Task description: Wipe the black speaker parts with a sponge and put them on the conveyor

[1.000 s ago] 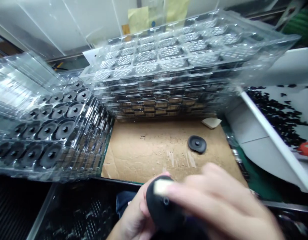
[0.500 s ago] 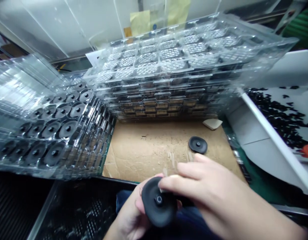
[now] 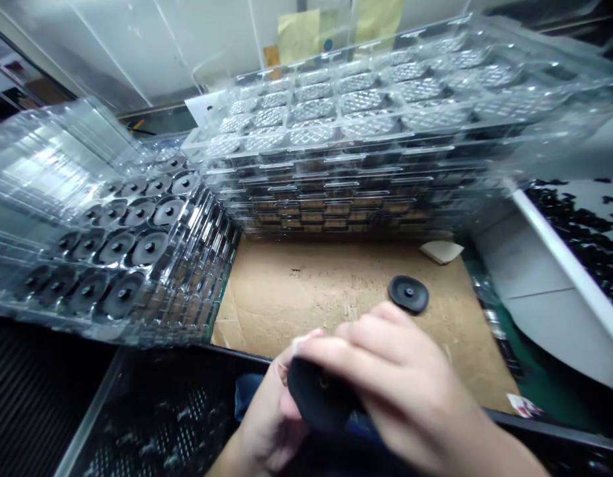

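Note:
Both my hands meet low in the middle of the head view around a round black disc [image 3: 313,404]. My left hand [image 3: 269,424] cups the disc from below and behind. My right hand [image 3: 400,391] lies over its top, fingers curled and pressed on it, hiding the disc's centre. A second black disc [image 3: 408,294] with a small hub lies flat on the brown cardboard sheet [image 3: 296,298], just beyond my right fingers and apart from them.
A stack of clear plastic trays [image 3: 336,165] stands behind the cardboard. At the left, tilted clear trays [image 3: 112,245] hold several black discs. A white bin [image 3: 559,265] with small black parts is at the right. A pale wedge [image 3: 441,251] lies near the stack.
My right hand has closed further over the held disc, covering its hub, which showed half a second ago. The view has shifted slightly right. The disc on the cardboard has not moved.

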`<move>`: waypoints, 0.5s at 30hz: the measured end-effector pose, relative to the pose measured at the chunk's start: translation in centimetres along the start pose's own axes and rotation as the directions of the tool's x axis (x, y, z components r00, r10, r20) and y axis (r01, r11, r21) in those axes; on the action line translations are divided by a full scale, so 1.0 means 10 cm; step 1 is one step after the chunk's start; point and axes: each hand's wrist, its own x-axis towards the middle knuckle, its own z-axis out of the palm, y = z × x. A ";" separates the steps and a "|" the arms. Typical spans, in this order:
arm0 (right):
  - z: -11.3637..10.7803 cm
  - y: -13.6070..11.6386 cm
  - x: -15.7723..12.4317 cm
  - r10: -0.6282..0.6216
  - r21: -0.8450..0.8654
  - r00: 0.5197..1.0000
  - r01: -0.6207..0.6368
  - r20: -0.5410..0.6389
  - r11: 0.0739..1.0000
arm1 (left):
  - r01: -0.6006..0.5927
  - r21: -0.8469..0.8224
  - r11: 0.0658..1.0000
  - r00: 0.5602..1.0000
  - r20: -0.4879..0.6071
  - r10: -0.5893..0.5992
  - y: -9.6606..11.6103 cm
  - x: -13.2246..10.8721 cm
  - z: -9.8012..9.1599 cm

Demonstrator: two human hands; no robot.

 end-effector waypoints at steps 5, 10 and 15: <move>0.09 0.23 -0.10 0.185 0.099 0.979 -0.193 0.079 0.976 | -0.016 -0.136 0.991 0.995 0.097 0.030 0.07 0.03 -0.04; 0.47 0.48 -0.36 0.239 0.089 0.953 -0.259 0.187 0.962 | -0.039 -0.187 0.982 0.988 0.143 0.066 0.01 0.06 -0.11; 0.17 0.19 -0.25 0.213 0.075 0.977 -0.213 0.014 0.974 | -0.039 -0.159 0.986 0.972 0.222 0.074 -0.01 0.07 -0.03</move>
